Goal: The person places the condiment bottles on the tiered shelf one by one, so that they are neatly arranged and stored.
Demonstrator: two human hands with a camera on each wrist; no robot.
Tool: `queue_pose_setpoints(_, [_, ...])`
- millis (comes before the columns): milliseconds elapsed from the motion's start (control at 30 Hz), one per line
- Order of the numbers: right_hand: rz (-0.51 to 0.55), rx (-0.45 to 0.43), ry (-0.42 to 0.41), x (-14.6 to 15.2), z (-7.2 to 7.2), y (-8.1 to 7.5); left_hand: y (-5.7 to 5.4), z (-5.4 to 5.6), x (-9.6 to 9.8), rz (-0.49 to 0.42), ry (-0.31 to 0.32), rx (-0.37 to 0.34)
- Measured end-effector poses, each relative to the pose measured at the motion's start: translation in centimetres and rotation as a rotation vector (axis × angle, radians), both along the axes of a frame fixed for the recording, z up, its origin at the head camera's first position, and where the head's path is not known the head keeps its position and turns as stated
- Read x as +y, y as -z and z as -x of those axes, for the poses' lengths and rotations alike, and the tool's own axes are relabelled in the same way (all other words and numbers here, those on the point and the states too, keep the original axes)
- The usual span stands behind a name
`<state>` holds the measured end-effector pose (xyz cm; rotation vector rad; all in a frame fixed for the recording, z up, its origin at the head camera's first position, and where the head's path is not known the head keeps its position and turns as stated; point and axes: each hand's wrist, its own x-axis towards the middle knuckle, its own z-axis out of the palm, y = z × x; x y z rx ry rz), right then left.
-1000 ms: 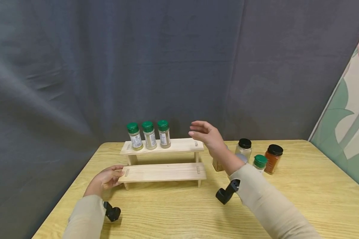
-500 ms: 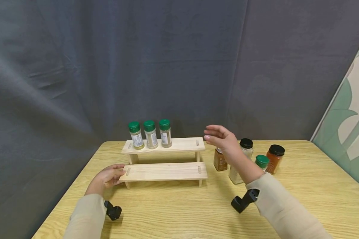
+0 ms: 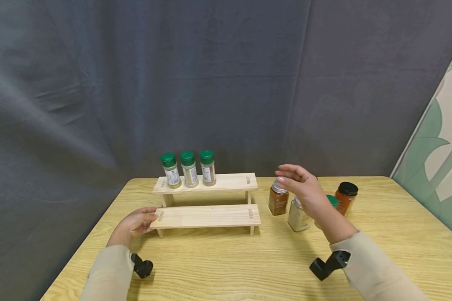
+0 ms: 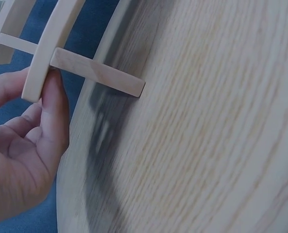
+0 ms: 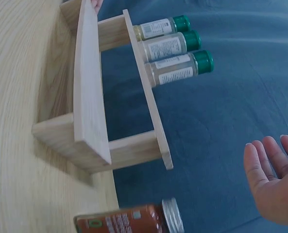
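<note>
- Fingers of the left hand [image 3: 137, 222], head view: pinching the left end of the near, lower shelf of the wooden rack [image 3: 211, 217].
- Fingers of the right hand [image 3: 305, 190], head view: loosely bent, holding nothing, raised among the jars right of the rack.
- Rack position: left of the jars, standing on the surface [image 3: 218, 263]. Three green-capped bottles [image 3: 190, 175] stand upright in a row on the left part of the far, upper shelf.
- Jars right of the rack: silver-lidded red-brown jar [image 3: 278, 203], nearest the rack; pale jar [image 3: 297, 218], nearer; green-lidded jar [image 3: 332, 200], partly hidden by the right arm; black-lidded orange-red jar [image 3: 344, 203], farthest right.
- Left wrist view: thumb and fingers grip the lower shelf's end; the leg below meets the surface.
- Right wrist view: right fingers slightly parted, well apart from the rack and bottles; red-brown jar right of the rack.
</note>
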<state>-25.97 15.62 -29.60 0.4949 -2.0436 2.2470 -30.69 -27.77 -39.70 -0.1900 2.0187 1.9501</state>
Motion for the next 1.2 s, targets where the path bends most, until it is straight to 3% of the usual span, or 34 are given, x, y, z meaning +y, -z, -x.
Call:
queue_pose_setpoints(533, [0.163,0.064,0.000,5.0,-2.4,1.5,0.4,-0.2,0.2,-0.028,-0.001,0.023])
queue_pose_setpoints(700, [0.175,0.038,0.037,6.6,-2.9,1.9,0.7,-0.2,0.2,-0.028,-0.004,0.036])
queue_pose_setpoints(833, [0.214,0.015,0.052,7.8,-3.1,2.5,0.8,-0.2,0.3,-0.026,-0.009,0.031])
queue_pose_setpoints(1033, [0.288,0.073,0.060,9.2,-3.1,3.3,1.0,-0.4,0.4,-0.010,-0.015,0.029])
queue_pose_setpoints(1200, [0.302,0.064,0.084,10.0,-3.0,3.8,1.1,-0.4,0.1,-0.012,-0.045,0.027])
